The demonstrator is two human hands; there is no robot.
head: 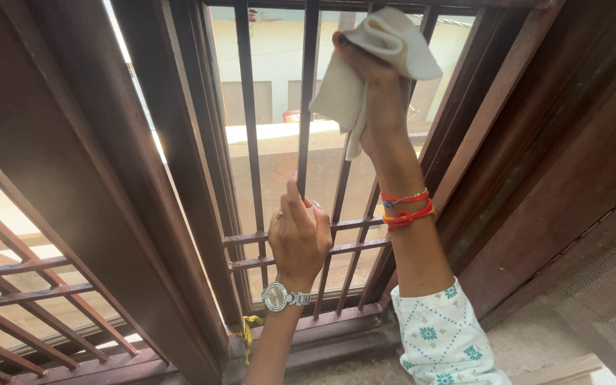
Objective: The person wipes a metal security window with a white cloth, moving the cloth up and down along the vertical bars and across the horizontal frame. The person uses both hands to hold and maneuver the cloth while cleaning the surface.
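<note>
Cloth (365, 68), white and folded, sits clenched in the right hand (379, 93) against a window bar (351, 185); the left hand (297, 235) grips another bar (305, 107).

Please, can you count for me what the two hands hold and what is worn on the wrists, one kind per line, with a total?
White cloth, held in the right hand: 1
Window bar, gripped by the left hand: 1
Silver wristwatch, left wrist: 1
Red-orange thread bands, right wrist, about: 2
Total: 5
</note>
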